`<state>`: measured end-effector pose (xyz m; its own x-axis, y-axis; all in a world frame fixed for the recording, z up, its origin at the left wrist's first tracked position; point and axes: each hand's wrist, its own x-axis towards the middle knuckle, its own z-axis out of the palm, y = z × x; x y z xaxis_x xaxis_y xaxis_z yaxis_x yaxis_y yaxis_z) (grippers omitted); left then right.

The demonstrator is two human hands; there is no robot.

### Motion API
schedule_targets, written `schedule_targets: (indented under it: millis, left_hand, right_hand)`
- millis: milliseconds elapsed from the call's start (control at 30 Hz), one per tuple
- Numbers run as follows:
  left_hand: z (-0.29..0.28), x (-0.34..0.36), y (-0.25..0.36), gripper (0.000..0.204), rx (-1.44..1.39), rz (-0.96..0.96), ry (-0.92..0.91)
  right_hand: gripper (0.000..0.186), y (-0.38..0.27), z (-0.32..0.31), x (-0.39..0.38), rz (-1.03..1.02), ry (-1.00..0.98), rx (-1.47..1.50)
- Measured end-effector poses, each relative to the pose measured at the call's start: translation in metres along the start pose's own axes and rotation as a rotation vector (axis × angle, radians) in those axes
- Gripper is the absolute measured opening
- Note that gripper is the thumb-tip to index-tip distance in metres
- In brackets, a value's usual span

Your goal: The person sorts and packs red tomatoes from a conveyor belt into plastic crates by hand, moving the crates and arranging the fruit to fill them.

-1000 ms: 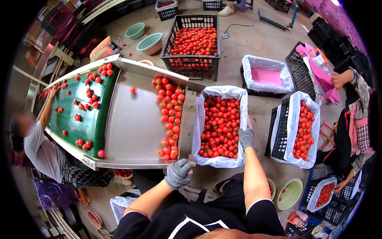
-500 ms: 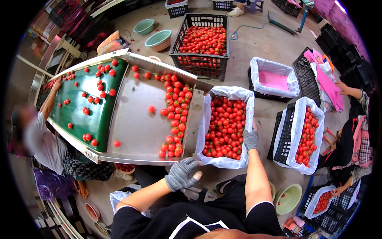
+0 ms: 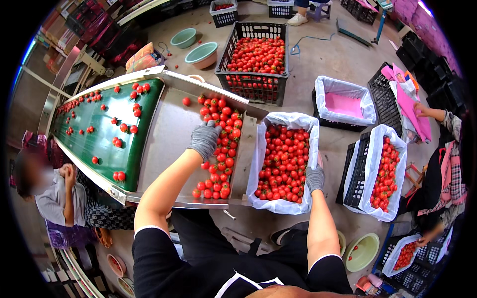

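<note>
L hand [image 3: 204, 139], gloved, narrow, is at tomatoes [image 3: 224, 120] on R end of metal tray [image 3: 171, 119], can't tell if gripping any; R hand [image 3: 315, 179], gloved too, is at R rim of lined box [image 3: 278, 206] of tomatoes, grip unclear. Box sits just beside tray; green belt [image 3: 134, 164] is on tray's L.

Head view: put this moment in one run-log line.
left hand: gloved, against tomatoes on metal tray | right hand: gloved, at right side of lined crate | lined crate: tomatoes inside | green belt: scattered tomatoes
</note>
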<state>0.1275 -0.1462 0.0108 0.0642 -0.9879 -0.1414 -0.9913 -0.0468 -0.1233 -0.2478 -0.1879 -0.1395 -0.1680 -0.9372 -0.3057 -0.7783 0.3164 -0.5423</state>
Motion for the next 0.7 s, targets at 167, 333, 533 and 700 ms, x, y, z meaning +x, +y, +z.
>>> schedule_targets:
  millis: [167, 333, 533, 700]
  left_hand:
    - [0.007, -0.005, 0.001, 0.034, 0.077, 0.046, -0.076]
    - [-0.020, -0.024, 0.014, 0.031, 0.010, 0.226, 0.049]
    - [-0.132, 0.065, 0.023, 0.040, -0.558, 0.415, 0.613]
    - [-0.118, 0.056, 0.020, 0.033, -0.683, 0.283, 0.504]
  right_hand:
    - [0.039, 0.004, 0.000, 0.004, 0.009, -0.019, 0.012]
    - [0.040, -0.004, -0.004, -0.003, 0.009, -0.006, -0.015]
    - [0.041, 0.008, 0.000, 0.004, 0.015, -0.007, 0.007]
    - [0.042, 0.002, -0.002, 0.003, 0.005, -0.023, -0.049]
